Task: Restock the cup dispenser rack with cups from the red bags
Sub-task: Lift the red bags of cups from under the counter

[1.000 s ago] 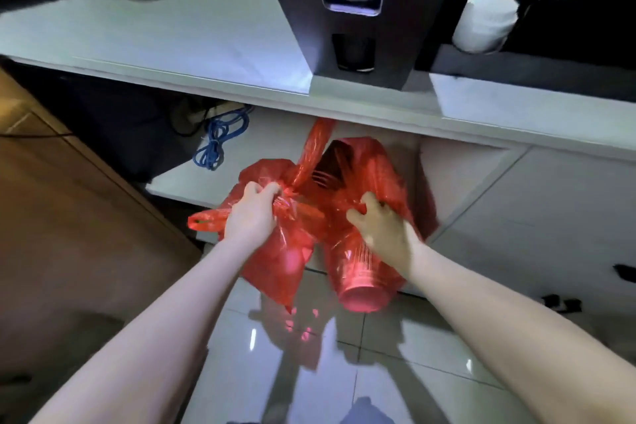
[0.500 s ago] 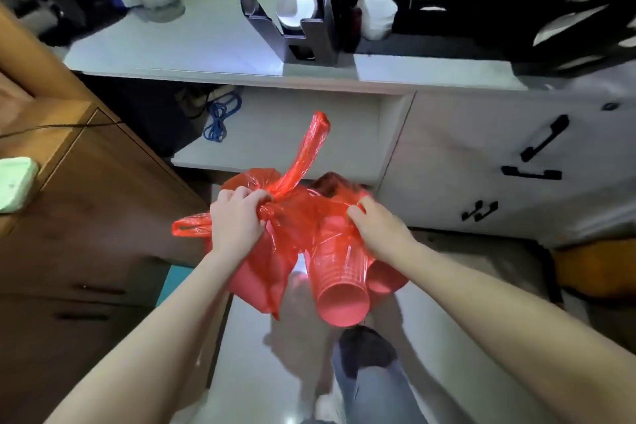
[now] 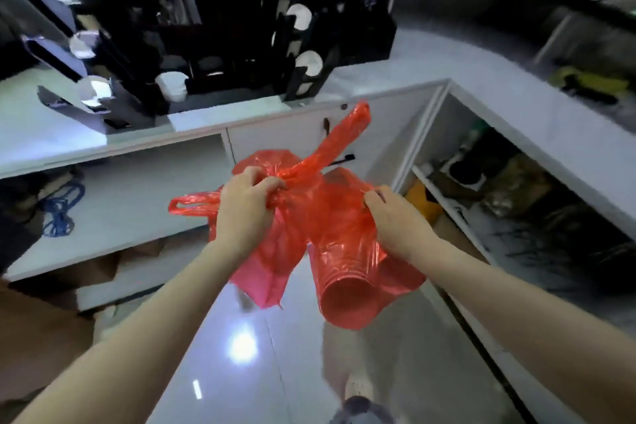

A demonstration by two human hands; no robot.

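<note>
I hold a red plastic bag in the air in front of me, above the floor. A stack of cups shows through the thin plastic and hangs bottom end toward me. My left hand grips the bunched top of the bag near its knot. My right hand pinches the bag's plastic on the right side, over the cup stack. One bag handle sticks up and another loops out to the left. The black cup dispenser rack stands on the white counter behind, with white cups in several slots.
The white counter runs across and bends to the right. Below it lie an open shelf with a blue cord, white cabinet doors, and an open cabinet on the right with clutter. Glossy tiled floor lies below.
The view has risen and swung right, so the rack and the right cabinet now show. Both hands keep their hold on the bag, which has come up with them.
</note>
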